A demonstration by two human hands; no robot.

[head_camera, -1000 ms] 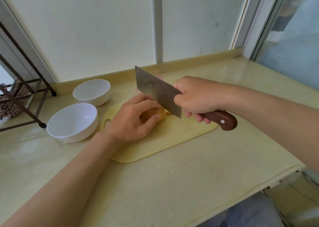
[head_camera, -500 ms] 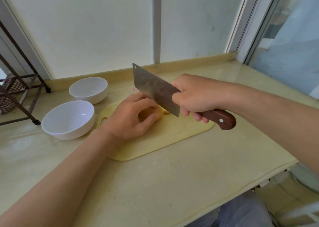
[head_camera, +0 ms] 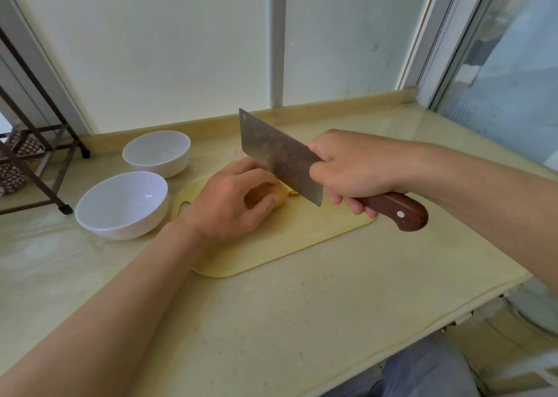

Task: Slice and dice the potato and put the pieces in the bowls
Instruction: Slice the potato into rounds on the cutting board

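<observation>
A yellow potato (head_camera: 279, 197) lies on the pale yellow cutting board (head_camera: 296, 239), mostly covered by my left hand (head_camera: 232, 203), which grips it from above. My right hand (head_camera: 350, 170) holds a cleaver (head_camera: 277, 155) by its brown wooden handle, the blade tilted and raised just right of the potato, its lower edge close to the board. A thin cut piece (head_camera: 292, 192) peeks out under the blade. Two white bowls sit left of the board: a near bowl (head_camera: 120, 204) and a far bowl (head_camera: 157, 152), both with nothing visible inside.
The beige counter (head_camera: 271, 321) ends at a front edge on the lower right. A dark metal rack (head_camera: 36, 161) stands at the far left. Frosted window panes and a low ledge close off the back.
The cleaver has stayed raised beside the potato, shifting only slightly. My left hand keeps its hold on the potato. The camera view drifted a little.
</observation>
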